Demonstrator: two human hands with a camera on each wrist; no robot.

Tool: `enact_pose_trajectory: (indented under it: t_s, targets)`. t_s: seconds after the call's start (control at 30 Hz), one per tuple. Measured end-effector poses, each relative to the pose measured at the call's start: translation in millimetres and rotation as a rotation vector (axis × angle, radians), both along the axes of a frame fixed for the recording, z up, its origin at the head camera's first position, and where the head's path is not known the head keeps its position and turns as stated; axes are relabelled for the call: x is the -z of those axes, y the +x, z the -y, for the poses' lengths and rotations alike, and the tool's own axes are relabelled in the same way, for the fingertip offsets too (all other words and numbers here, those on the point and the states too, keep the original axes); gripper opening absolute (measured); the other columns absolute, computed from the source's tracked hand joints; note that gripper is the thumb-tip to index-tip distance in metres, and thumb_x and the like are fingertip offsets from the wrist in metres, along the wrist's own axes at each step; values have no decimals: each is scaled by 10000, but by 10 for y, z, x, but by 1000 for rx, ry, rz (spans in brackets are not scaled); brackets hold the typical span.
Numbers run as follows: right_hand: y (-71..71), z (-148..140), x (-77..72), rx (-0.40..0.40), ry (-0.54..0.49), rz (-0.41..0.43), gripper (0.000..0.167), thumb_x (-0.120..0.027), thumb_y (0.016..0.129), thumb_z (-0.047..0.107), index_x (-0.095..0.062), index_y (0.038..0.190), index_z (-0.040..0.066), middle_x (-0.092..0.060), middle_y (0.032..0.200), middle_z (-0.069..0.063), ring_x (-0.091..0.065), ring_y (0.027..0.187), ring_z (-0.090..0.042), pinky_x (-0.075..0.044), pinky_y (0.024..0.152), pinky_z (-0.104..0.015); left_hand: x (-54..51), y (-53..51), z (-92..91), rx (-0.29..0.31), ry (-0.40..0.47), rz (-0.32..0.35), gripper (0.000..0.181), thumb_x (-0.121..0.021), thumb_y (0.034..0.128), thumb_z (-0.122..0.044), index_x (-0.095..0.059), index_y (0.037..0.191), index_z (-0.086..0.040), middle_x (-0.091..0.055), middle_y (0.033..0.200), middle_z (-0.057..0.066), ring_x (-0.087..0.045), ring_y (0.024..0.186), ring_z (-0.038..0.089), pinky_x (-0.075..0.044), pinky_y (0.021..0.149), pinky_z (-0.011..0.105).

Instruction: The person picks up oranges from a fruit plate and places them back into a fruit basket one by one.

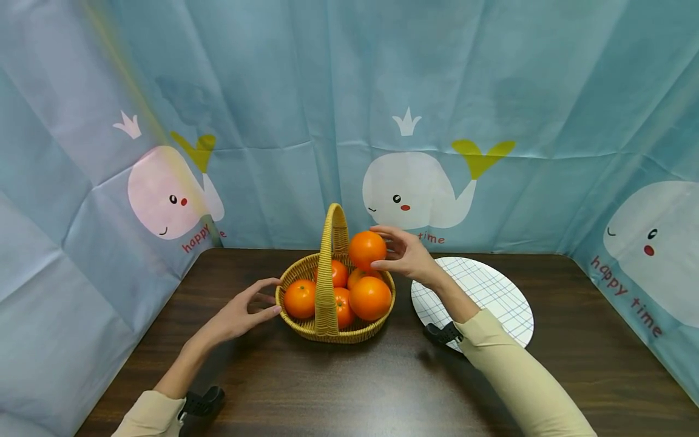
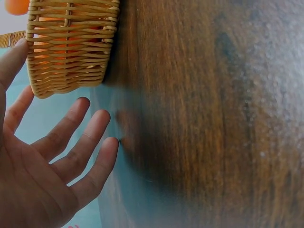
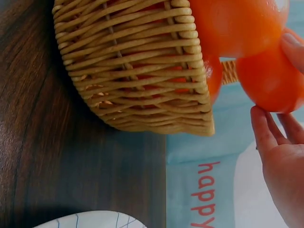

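Observation:
A yellow wicker basket [image 1: 340, 335] with a tall arched handle stands on the table, holding several oranges, among them one at the left [image 1: 299, 298] and a large one at the right [image 1: 370, 298]. My right hand [image 1: 406, 256] holds another orange [image 1: 368, 250] by its right side, thumb and fingertips on it, over the basket's back right rim. In the right wrist view that orange [image 3: 270, 80] is partly hidden behind a nearer one. My left hand [image 1: 240, 312] touches the basket's left rim with thumb and a fingertip; its other fingers [image 2: 80, 152] are spread and loosely extended.
A round white plate [image 1: 491, 291] with blue grid lines lies right of the basket, partly under my right forearm. The dark wooden table [image 1: 349, 388] runs back to a light blue curtain [image 1: 262, 121] printed with whales.

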State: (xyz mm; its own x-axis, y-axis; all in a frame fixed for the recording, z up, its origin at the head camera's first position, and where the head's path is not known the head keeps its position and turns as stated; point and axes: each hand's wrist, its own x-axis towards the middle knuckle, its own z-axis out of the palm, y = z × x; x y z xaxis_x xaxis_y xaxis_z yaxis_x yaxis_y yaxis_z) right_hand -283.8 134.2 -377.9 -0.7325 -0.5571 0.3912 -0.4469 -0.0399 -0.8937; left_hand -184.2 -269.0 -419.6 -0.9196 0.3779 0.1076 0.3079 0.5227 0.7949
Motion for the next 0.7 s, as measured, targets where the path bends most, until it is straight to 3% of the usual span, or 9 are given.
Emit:
enact_pose_trajectory:
  t_s: [0.43,0.6,0.7]
  targets:
    - [17,115,-11,-47,-11,3,681,-781,871,-41,-493,1481,50,-518,1439,-146,-562,1246,-346,-491,1000,-448,13,-8,3,1,5,-7,577,-709,982,-212,-453,1486,-96,-552,1359,206,-583,1181,393,-527,906,545]
    - [21,94,-28,-40,14,-7,673,-775,887,-17,-494,1489,93,-492,1485,-105,-494,1333,-336,-430,1065,-458,10,-4,3,2,7,-3,579,-706,985,-208,-447,1490,-91,-538,1375,210,-583,1182,382,-518,918,559]
    - [23,23,-34,-16,12,-12,652,-758,901,-19,-486,1488,67,-490,1488,-118,-476,1349,-352,-394,1089,-497,4,1,2,5,9,-3,578,-704,986,-205,-446,1490,-88,-534,1379,212,-582,1183,381,-518,917,559]
